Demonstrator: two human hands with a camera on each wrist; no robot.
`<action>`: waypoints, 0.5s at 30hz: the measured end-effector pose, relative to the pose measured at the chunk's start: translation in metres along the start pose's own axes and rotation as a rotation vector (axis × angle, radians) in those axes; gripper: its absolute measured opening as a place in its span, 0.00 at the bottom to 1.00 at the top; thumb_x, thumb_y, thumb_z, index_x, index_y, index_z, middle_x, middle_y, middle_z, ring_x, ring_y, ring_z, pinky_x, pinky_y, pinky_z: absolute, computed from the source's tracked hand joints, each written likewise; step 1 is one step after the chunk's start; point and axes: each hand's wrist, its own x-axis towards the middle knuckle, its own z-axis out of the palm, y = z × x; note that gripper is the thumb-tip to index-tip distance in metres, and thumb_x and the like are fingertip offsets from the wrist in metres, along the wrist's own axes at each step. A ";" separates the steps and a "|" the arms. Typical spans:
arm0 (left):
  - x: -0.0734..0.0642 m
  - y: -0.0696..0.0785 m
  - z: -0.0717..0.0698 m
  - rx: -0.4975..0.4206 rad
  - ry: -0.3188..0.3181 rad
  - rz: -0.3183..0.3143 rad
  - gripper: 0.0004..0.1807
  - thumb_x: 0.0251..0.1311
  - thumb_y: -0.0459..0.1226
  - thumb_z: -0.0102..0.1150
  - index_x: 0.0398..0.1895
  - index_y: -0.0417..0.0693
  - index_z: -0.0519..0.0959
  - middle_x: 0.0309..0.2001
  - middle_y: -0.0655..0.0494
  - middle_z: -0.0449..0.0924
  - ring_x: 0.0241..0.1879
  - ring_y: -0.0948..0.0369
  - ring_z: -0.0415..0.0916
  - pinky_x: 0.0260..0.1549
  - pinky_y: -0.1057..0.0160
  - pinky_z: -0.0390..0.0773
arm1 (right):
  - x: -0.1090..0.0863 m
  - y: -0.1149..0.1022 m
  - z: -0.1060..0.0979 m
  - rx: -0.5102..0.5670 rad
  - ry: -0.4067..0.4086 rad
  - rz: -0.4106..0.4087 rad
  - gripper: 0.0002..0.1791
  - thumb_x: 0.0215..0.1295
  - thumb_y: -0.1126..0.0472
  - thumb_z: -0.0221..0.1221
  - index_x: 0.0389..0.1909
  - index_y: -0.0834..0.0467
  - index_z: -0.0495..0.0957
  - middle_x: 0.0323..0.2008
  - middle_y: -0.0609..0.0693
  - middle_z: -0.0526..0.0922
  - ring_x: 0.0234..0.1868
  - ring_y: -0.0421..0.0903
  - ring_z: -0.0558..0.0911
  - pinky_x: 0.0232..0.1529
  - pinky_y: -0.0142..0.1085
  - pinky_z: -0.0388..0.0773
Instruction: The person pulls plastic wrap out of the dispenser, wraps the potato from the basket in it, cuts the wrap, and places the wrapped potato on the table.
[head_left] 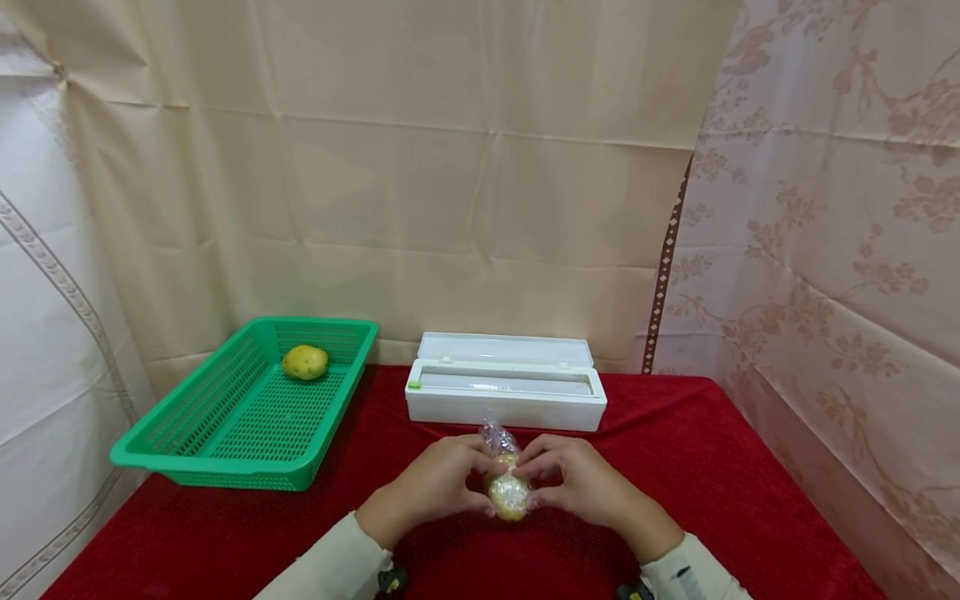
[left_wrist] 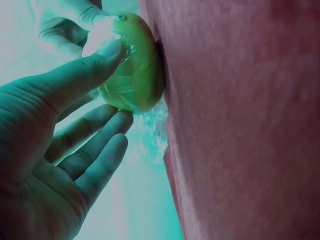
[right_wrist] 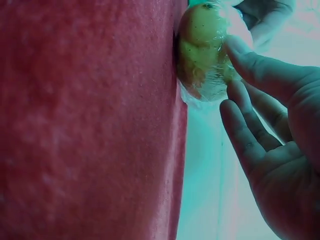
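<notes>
A yellow potato (head_left: 510, 500) covered in clear cling film (head_left: 496, 435) rests on the red cloth, close to the front. A crumpled tail of film sticks out from its far side. My left hand (head_left: 438, 482) holds the potato from the left, thumb and fingertips on the film. From the right, my right hand (head_left: 587, 482) pinches it in much the same way. In the left wrist view, the thumb lies on the wrapped potato (left_wrist: 142, 65), with fingertips at its far end. The right wrist view shows film wrinkles across the potato (right_wrist: 200, 55) under the right thumb.
Behind the hands stands a white cling film box (head_left: 506, 408) with its lid raised and a roll inside. At the left, a green plastic basket (head_left: 217, 467) holds another potato (head_left: 305, 362). Red cloth (head_left: 690, 467) covers the table; curtains hang behind and at both sides.
</notes>
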 end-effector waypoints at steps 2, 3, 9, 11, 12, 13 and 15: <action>0.000 0.000 0.000 -0.002 0.002 -0.004 0.26 0.50 0.47 0.82 0.55 0.61 0.88 0.54 0.68 0.83 0.53 0.71 0.77 0.55 0.64 0.80 | 0.000 0.000 -0.001 -0.019 -0.007 -0.015 0.17 0.55 0.61 0.77 0.46 0.45 0.90 0.47 0.38 0.85 0.50 0.36 0.82 0.49 0.33 0.82; 0.000 0.000 0.000 -0.002 0.002 -0.004 0.26 0.50 0.47 0.82 0.55 0.61 0.88 0.54 0.68 0.83 0.53 0.71 0.77 0.56 0.64 0.80 | 0.000 0.001 -0.002 -0.030 -0.013 -0.022 0.17 0.56 0.61 0.77 0.46 0.45 0.90 0.47 0.37 0.85 0.50 0.36 0.82 0.50 0.33 0.82; -0.002 0.000 -0.001 0.012 -0.009 0.025 0.25 0.54 0.50 0.78 0.56 0.61 0.87 0.54 0.68 0.82 0.53 0.71 0.76 0.55 0.64 0.79 | -0.001 0.002 -0.003 -0.022 -0.024 -0.020 0.13 0.61 0.62 0.73 0.46 0.45 0.90 0.48 0.38 0.85 0.52 0.36 0.82 0.52 0.34 0.81; -0.003 -0.001 -0.001 -0.005 -0.010 0.041 0.23 0.57 0.51 0.76 0.56 0.60 0.87 0.52 0.69 0.81 0.51 0.72 0.76 0.53 0.66 0.79 | -0.001 0.003 -0.001 -0.004 -0.005 -0.016 0.12 0.61 0.62 0.73 0.45 0.45 0.91 0.47 0.38 0.86 0.50 0.36 0.83 0.51 0.33 0.82; -0.004 -0.001 -0.002 -0.020 -0.010 0.043 0.21 0.59 0.50 0.75 0.55 0.60 0.88 0.51 0.69 0.81 0.49 0.72 0.75 0.51 0.67 0.79 | 0.000 0.003 0.000 0.005 0.005 -0.016 0.12 0.60 0.62 0.73 0.44 0.46 0.91 0.46 0.39 0.86 0.50 0.36 0.83 0.51 0.33 0.82; -0.004 -0.001 -0.002 -0.036 -0.009 0.045 0.19 0.60 0.50 0.74 0.55 0.59 0.88 0.50 0.69 0.81 0.48 0.72 0.75 0.49 0.68 0.78 | 0.000 0.003 0.001 0.013 0.012 -0.019 0.12 0.60 0.63 0.74 0.43 0.46 0.91 0.46 0.39 0.86 0.50 0.37 0.83 0.50 0.32 0.82; -0.004 -0.002 -0.002 -0.071 -0.009 0.038 0.17 0.62 0.48 0.73 0.53 0.59 0.89 0.48 0.70 0.81 0.46 0.73 0.74 0.47 0.70 0.78 | 0.000 0.003 0.001 0.024 0.018 -0.024 0.12 0.59 0.63 0.74 0.43 0.47 0.91 0.45 0.39 0.87 0.49 0.37 0.83 0.50 0.32 0.82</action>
